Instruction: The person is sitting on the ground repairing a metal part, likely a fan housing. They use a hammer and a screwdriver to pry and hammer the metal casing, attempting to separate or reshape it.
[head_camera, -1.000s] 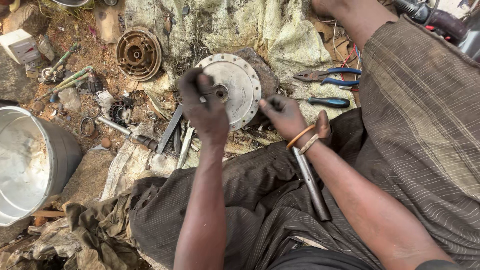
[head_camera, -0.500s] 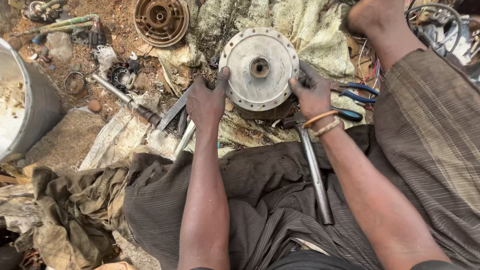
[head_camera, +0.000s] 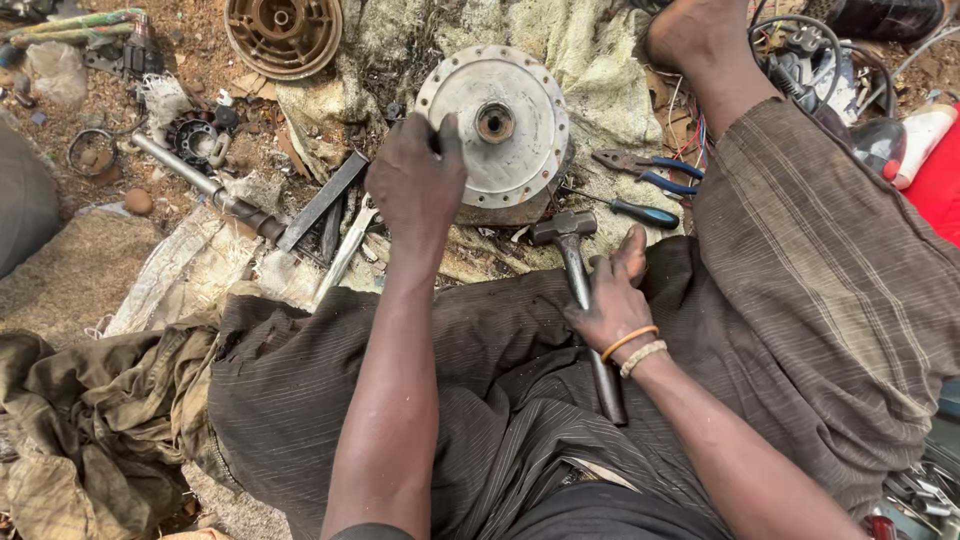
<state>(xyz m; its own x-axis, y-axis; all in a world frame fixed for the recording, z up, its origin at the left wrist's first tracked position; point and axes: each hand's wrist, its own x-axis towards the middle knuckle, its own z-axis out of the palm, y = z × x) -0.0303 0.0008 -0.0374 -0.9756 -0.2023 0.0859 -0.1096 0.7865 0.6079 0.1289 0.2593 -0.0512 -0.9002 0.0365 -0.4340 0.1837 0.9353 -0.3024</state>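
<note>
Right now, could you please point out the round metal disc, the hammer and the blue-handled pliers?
round metal disc (head_camera: 520, 150): head view, on its flat face, right of the centre hole.
hammer (head_camera: 563, 228): head view, on its dark metal head.
blue-handled pliers (head_camera: 668, 182): head view, on a blue handle.

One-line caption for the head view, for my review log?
Seated person's left hand steadies a round metal hub plate while the right hand grips a hammer lying on the lap.

Your left hand (head_camera: 420, 180) is gripping the round metal hub (head_camera: 492, 125) by its left rim; your right hand (head_camera: 612, 300) is grasping the hammer (head_camera: 580, 290), its head lying just below the hub.
</note>
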